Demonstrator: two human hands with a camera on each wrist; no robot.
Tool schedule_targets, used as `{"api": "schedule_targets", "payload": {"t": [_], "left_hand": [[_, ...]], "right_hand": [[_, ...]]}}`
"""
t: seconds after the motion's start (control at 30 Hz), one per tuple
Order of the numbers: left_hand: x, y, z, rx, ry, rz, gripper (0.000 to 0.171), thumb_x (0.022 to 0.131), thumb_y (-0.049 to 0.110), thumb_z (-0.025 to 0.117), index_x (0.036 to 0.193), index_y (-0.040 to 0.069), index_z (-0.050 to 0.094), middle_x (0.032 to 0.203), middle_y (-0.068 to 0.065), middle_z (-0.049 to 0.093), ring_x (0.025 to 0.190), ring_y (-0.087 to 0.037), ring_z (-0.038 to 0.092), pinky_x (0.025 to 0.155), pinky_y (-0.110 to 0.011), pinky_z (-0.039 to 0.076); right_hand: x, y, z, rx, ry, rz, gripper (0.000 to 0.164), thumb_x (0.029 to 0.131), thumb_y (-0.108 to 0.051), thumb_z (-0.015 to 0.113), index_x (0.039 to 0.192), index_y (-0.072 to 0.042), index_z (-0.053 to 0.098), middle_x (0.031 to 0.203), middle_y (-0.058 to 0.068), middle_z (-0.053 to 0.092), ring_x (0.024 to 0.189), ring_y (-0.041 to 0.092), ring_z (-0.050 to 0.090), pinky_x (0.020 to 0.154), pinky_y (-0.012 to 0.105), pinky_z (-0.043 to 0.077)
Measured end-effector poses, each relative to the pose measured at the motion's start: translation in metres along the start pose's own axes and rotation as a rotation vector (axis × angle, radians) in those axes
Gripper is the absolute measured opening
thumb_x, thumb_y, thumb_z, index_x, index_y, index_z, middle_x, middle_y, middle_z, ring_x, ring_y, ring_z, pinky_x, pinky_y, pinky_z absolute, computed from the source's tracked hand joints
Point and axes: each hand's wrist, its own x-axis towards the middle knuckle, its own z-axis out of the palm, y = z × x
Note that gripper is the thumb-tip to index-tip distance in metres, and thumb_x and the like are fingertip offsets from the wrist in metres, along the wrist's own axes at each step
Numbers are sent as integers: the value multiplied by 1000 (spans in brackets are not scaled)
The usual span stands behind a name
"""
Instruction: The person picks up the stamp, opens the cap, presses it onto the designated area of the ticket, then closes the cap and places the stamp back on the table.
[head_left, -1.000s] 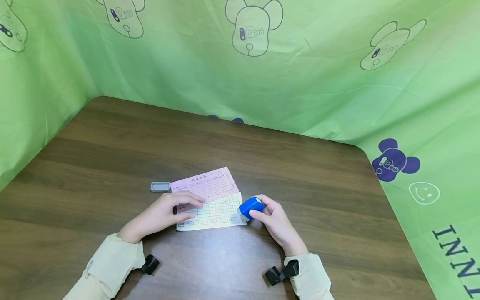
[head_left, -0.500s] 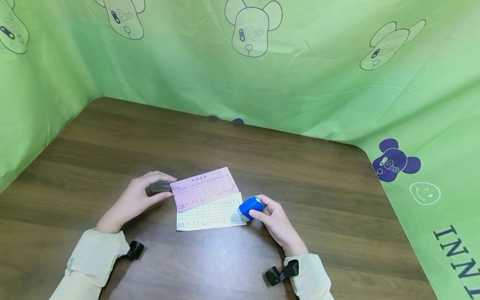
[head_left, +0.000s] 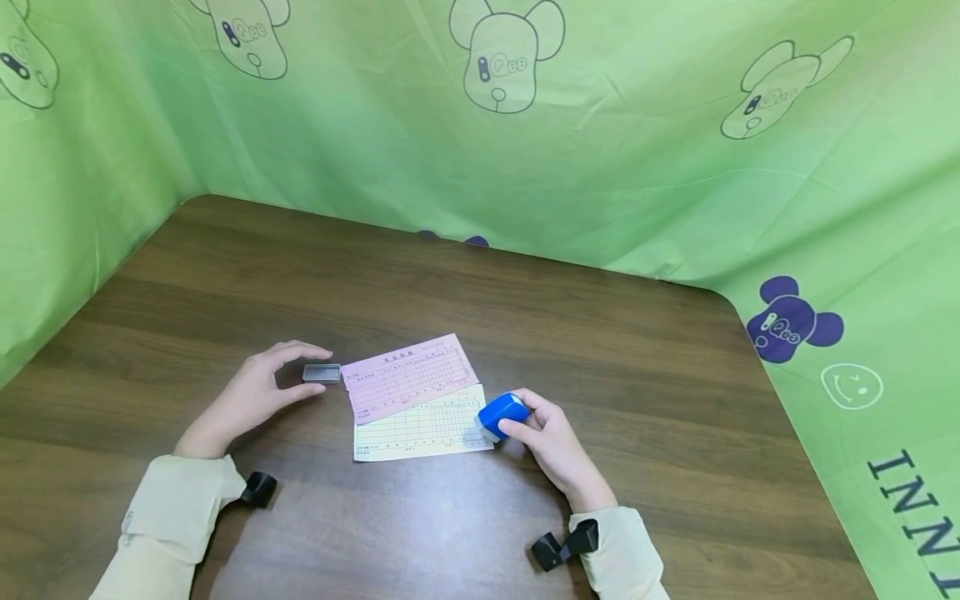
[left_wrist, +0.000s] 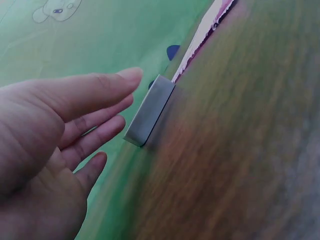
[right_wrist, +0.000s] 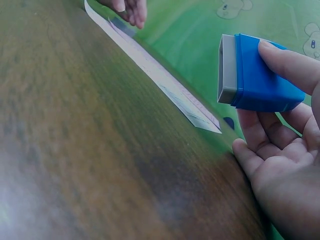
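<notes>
My right hand point(head_left: 551, 442) pinches a blue self-inking stamp point(head_left: 502, 414) between thumb and fingers, over the right end of a white printed form point(head_left: 420, 433). In the right wrist view the stamp point(right_wrist: 267, 75) is tilted, its grey base turned toward the papers. A pink form point(head_left: 408, 379) overlaps the white one's upper part. My left hand point(head_left: 251, 392) has its thumb and fingers spread on either side of a small grey rectangular cap point(head_left: 322, 372), just left of the pink form. The left wrist view shows the fingers apart from the cap point(left_wrist: 151, 112).
Both forms lie on a brown wood-grain table point(head_left: 600, 358). A green curtain point(head_left: 600, 167) with printed bear figures hangs along the table's back and sides. Black wrist mounts point(head_left: 258, 490) sit at the cuffs of both pale sleeves.
My left hand has left the papers and gone up and left to the cap. It closed in around the cap, then drew back slightly with fingers apart. The right hand has stayed still with the stamp.
</notes>
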Motion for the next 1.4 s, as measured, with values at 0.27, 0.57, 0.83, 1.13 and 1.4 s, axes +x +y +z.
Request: {"api": "schedule_targets", "payload": {"t": [0.27, 0.57, 0.83, 1.13, 1.4], "left_hand": [[0, -2, -2, 11, -6, -7, 39, 79, 11, 79, 116, 10, 67, 116, -9, 68, 113, -28, 59, 97, -44, 41], [0, -5, -3, 25, 2, 5, 38, 77, 6, 79, 113, 5, 68, 111, -12, 67, 112, -34, 55, 96, -52, 41], [1, -8, -1, 60, 13, 0, 35, 76, 6, 80, 110, 4, 70, 105, -10, 65, 106, -32, 55, 91, -47, 42], [1, -10, 1, 58, 29, -7, 30, 77, 5, 79, 106, 4, 71, 103, -9, 65, 104, -31, 56, 88, -44, 42], [3, -4, 2, 13, 34, -60, 24, 81, 7, 77, 104, 7, 70, 104, -8, 65, 104, -28, 56, 91, -44, 41]], "right_hand": [[0, 2, -1, -10, 8, 8, 22, 92, -4, 60, 113, 1, 54, 95, -13, 66, 89, 1, 61, 84, 15, 50], [1, 2, 0, 12, -1, -12, 20, 91, -6, 63, 110, -5, 55, 96, -13, 66, 91, 1, 61, 83, 14, 50], [1, 1, 1, 5, 5, -16, 21, 91, 3, 57, 111, 3, 53, 95, -13, 66, 89, -1, 61, 82, 14, 50], [1, 0, 1, 4, -1, -24, 23, 91, 3, 57, 112, 8, 52, 95, -13, 66, 89, -1, 61, 82, 14, 49], [2, 2, 1, 5, 1, -19, 20, 91, 1, 58, 111, 1, 54, 95, -13, 66, 88, -1, 60, 82, 14, 50]]}}
